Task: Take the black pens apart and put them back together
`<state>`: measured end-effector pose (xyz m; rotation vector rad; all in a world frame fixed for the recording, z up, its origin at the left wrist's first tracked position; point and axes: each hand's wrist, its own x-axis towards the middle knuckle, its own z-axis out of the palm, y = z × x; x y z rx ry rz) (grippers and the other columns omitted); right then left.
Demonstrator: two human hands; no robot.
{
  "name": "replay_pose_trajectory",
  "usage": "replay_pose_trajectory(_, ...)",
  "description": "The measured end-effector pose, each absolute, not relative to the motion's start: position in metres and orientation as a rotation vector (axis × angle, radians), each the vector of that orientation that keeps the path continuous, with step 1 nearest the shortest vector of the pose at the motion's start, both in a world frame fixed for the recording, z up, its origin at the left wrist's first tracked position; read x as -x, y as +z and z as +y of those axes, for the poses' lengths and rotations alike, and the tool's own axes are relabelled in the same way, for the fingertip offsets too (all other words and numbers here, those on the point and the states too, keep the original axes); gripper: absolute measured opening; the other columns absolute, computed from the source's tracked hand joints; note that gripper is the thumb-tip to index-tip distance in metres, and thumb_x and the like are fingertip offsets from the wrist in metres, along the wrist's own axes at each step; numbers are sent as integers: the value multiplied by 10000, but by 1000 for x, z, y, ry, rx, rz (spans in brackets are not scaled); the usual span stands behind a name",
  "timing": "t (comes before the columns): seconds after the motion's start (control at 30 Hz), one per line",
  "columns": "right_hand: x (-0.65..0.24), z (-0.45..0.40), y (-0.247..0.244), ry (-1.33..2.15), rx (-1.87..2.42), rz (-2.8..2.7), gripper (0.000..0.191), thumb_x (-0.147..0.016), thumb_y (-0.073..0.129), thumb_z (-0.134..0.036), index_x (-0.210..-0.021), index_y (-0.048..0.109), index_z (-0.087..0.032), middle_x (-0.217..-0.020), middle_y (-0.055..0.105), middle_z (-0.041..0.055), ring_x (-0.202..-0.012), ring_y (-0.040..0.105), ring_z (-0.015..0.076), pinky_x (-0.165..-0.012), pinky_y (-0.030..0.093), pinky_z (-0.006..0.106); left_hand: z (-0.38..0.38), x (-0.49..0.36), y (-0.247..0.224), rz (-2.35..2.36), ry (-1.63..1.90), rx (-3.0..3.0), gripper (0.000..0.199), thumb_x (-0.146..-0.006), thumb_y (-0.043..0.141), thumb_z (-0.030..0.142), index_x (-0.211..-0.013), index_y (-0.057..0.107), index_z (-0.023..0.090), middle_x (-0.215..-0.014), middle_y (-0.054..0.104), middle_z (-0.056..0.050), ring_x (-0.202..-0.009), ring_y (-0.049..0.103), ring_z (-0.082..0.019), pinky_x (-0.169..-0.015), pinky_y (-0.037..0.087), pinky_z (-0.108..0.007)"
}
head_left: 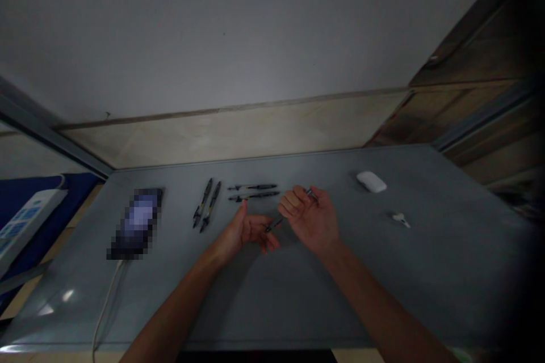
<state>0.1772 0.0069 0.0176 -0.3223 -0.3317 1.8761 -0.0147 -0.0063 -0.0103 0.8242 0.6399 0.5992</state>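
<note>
Holding a slim dark pen [275,223] across the middle of the frame, the right hand [313,218] is pinching it in a curled grip, while the left hand [244,232] is hanging loosely spread, thumb up, its fingers just at the pen's tip. Two angled pens [203,202] and two level pens [253,190] are lying just above the hands, with a white earbud case [371,181] and a loose earbud [400,219] toward the right and a pixelated phone [136,224] toward the left, while the grey bench [298,306] is running down to its near edge below the forearms
</note>
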Motion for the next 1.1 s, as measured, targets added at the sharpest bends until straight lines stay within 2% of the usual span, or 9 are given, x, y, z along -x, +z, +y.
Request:
replay_pose_trajectory(0.1, -177, 7, 17, 1879, 321, -348, 463, -908, 512, -439, -646, 197, -225, -596, 200, -40, -547, 240, 146, -531, 327, 303, -7, 14, -9, 645, 602, -831, 924, -899, 140, 800, -992, 671, 50, -828, 736, -222, -694, 683, -248, -620, 463, -333)
replay_pose_trajectory(0.27, -179, 8, 16, 1874, 340, -360, 442, -884, 523, -368, -632, 190, -221, -583, 189, -40, -541, 218, 143, -525, 315, 298, -8, 12, -6, 666, 597, -831, 921, -885, 141, 817, -1001, 665, 69, -839, 737, -206, -691, 677, -233, -621, 457, -325)
replay_pose_trajectory(0.6, -179, 9, 14, 1874, 336, -359, 445, -877, 537, -378, -630, 200, -225, -588, 191, -42, -544, 232, 146, -524, 313, 301, -6, 13, -9, 649, 596, -833, 950, -877, 129, 824, -995, 663, 47, -839, 728, -222, -688, 677, -234, -611, 464, -326)
replay_pose_trajectory(0.77, -178, 10, 14, 1867, 349, -367, 462, -893, 526, -434, -634, 203, -228, -587, 196, -44, -536, 227, 145, -518, 319, 307, -6, 13, -8, 658, 599, -833, 964, -876, 104, 826, -988, 668, 52, -834, 727, -211, -690, 677, -231, -612, 464, -320)
replay_pose_trajectory(1.1, -181, 10, 13, 1869, 329, -333, 460, -866, 552, -376, -646, 177, -226, -591, 194, -42, -542, 244, 141, -523, 325, 293, -8, 13, -7, 643, 600, -841, 918, -884, 167, 821, -1000, 679, 67, -865, 733, -202, -690, 670, -233, -621, 459, -329)
